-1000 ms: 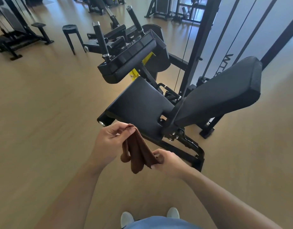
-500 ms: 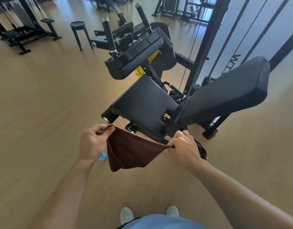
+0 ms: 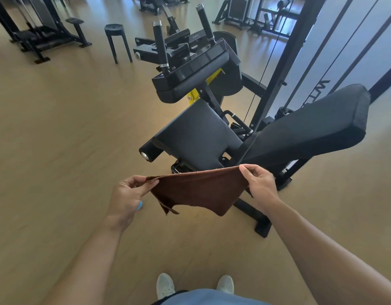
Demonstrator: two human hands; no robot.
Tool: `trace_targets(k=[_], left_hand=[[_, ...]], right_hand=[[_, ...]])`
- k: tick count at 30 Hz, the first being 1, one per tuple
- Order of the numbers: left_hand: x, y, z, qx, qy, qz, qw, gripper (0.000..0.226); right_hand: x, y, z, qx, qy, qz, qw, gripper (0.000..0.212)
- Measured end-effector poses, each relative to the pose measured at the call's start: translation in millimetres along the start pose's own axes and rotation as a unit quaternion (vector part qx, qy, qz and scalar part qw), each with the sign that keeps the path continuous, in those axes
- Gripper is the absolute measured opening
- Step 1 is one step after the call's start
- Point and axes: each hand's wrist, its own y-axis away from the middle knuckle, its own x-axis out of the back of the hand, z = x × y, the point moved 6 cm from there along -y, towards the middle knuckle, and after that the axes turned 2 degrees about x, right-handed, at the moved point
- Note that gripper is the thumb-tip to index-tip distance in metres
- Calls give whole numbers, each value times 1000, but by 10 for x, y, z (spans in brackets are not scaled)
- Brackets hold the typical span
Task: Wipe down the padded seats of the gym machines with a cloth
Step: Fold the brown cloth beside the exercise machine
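A brown cloth hangs spread out between my two hands, just in front of a black gym machine. My left hand pinches its left corner and my right hand pinches its right corner, so the top edge is taut. Beyond the cloth lies the machine's padded black seat, tilted toward me. To its right rises the long padded backrest. Above the seat sits a padded chest or arm pad with two upright handles.
The machine's black base foot reaches out on the wooden floor by my right arm. A black stool and other machines stand farther back. A cable tower frame rises behind the seat. My white shoes show below.
The cloth went from bunched between my hands to fully opened out. My hands moved apart, the right one rising toward the seat's front edge.
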Motion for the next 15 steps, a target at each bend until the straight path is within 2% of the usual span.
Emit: trace_targets(k=[2, 5, 10, 15], left_hand=[[-20, 6, -19, 5, 6, -21, 1000, 10], [-115, 0, -85, 7, -11, -31, 999, 23], [-497, 96, -426, 63, -37, 42, 996, 21], [-981, 338, -572, 54, -12, 3, 998, 15]], right_hand=[[44, -31, -14, 7, 42, 25, 999, 14], [58, -43, 22, -14, 63, 41, 997, 17], [-211, 185, 278, -122, 36, 52, 991, 18], [-662, 673, 375, -149, 9, 11, 989, 10]])
